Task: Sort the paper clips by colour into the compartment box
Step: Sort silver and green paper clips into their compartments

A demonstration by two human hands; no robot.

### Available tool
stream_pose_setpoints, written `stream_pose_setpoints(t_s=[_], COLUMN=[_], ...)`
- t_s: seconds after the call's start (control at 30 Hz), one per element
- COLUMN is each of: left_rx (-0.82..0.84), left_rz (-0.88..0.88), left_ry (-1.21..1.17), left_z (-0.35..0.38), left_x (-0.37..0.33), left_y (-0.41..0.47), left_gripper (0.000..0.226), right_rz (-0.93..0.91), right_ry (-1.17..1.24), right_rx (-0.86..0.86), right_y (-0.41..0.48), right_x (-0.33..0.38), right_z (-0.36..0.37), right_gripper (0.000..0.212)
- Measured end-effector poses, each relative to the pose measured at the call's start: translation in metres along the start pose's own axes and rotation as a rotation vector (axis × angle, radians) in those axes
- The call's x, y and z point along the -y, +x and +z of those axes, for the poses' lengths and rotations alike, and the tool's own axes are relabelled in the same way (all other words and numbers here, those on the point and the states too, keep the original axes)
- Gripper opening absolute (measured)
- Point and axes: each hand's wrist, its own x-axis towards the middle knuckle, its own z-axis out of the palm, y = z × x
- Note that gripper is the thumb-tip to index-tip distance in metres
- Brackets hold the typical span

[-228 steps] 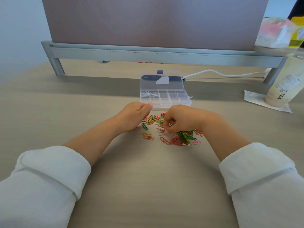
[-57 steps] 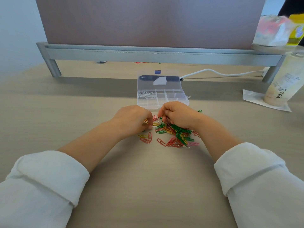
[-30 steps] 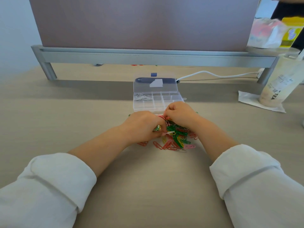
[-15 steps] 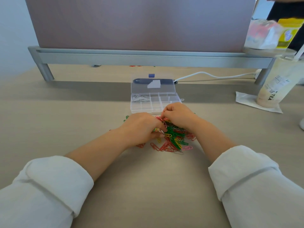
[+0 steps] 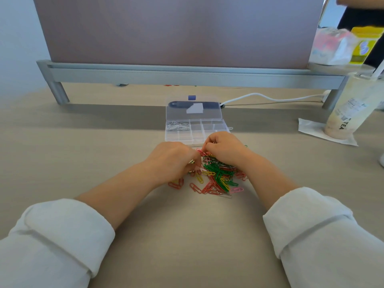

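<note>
A loose pile of red, green, yellow and pink paper clips (image 5: 218, 177) lies on the desk just in front of the clear compartment box (image 5: 216, 124). The box's lid stands open, and white clips (image 5: 177, 126) fill its back-left compartment. My left hand (image 5: 173, 161) sits at the pile's left edge with curled fingers, holding a few clips and pinching a pale one at its fingertips. My right hand (image 5: 225, 148) hovers over the pile's far side beside the box's front edge, its curled fingers pinching red clips (image 5: 202, 152).
A grey monitor riser (image 5: 187, 76) spans the back, with a white cable (image 5: 259, 96) running beneath it. A drink cup (image 5: 349, 113) stands on a napkin (image 5: 309, 129) at the right. Bags (image 5: 332, 46) rest on the riser's right end, and another person (image 5: 365, 15) is behind them.
Over the last seconds my left hand slid right into the pile and gathered clips. My right hand moved up toward the box's front edge. The pile became more bunched together.
</note>
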Motion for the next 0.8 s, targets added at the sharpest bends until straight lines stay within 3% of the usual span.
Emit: stream_pose_setpoints(t_s=[0.2,0.3,0.53,0.8], left_rx=[-0.117,-0.169,-0.192,-0.022], left_rz=[-0.103,-0.214,-0.429,-0.426], left_ry=[-0.384,-0.444,-0.168,0.05], left_z=[-0.013,-0.016,0.0,0.015], left_x=[0.02,0.038,0.088,0.105], left_y=[0.002,0.011,0.063,0.088], left_gripper=[0.015,0.011,0.021,0.029], right_rz=[-0.063,-0.048,-0.056,-0.053], right_ry=[-0.101,-0.103,-0.125,-0.091], right_rx=[0.082,0.179,0.284,0.273], right_y=[0.01,0.019,0.032,0.025], right_x=[0.005,0.006,0.009,0.008], right_z=[-0.005,-0.008,-0.01,-0.02], right_gripper=[0.021,0.015,0.012,0.014])
